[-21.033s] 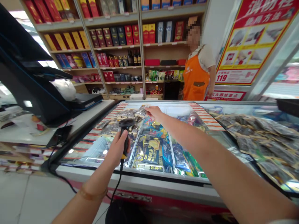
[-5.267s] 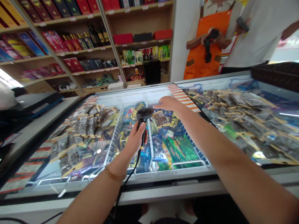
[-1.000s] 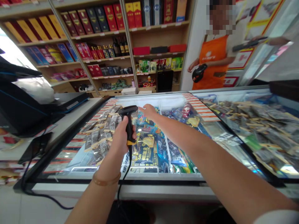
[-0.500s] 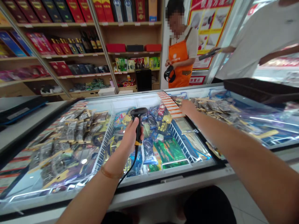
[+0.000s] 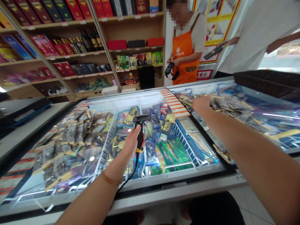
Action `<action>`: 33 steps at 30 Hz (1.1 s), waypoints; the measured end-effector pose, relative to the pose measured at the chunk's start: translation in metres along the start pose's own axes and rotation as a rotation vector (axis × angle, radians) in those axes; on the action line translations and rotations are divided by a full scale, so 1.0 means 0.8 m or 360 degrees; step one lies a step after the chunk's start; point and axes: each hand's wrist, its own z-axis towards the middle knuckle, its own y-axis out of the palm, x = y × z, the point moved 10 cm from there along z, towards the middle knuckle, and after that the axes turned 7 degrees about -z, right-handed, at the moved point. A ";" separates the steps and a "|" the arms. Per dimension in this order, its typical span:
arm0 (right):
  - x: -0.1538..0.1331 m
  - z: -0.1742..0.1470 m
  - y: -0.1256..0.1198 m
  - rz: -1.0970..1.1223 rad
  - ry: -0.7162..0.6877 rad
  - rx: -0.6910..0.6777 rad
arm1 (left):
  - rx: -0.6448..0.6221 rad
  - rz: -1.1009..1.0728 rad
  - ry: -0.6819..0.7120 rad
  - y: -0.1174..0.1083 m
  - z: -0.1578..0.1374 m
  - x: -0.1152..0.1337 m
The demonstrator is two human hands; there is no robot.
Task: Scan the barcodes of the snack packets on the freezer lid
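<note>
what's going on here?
A person's left hand has its grip around a corded black scanner, held up over a glass-topped freezer. The right hand is stretched out to the packets in the right-hand section; whether it touches or holds any isn't clear. Behind the freezer, a co-worker in an orange apron holds a black device.
</note>
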 end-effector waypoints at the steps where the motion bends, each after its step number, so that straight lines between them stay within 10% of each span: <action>1: -0.003 -0.003 -0.011 0.0031 0.0016 0.0047 | 0.0005 -0.0010 -0.0014 -0.001 0.000 -0.001; 7: -0.097 -0.040 -0.076 0.0418 -0.0259 0.0122 | 0.0033 0.0049 0.0099 -0.004 -0.005 0.010; 13: -0.212 -0.082 -0.082 0.0893 -0.0659 -0.0498 | 0.0046 0.0050 0.0143 -0.009 -0.007 0.011; 21: -0.184 -0.058 -0.052 0.0928 -0.0109 -0.0189 | 0.0077 0.0024 0.0224 -0.016 -0.011 0.024; 33: -0.207 -0.056 -0.020 0.1878 -0.0505 -0.0275 | -0.0102 0.0146 0.0127 0.009 -0.012 -0.003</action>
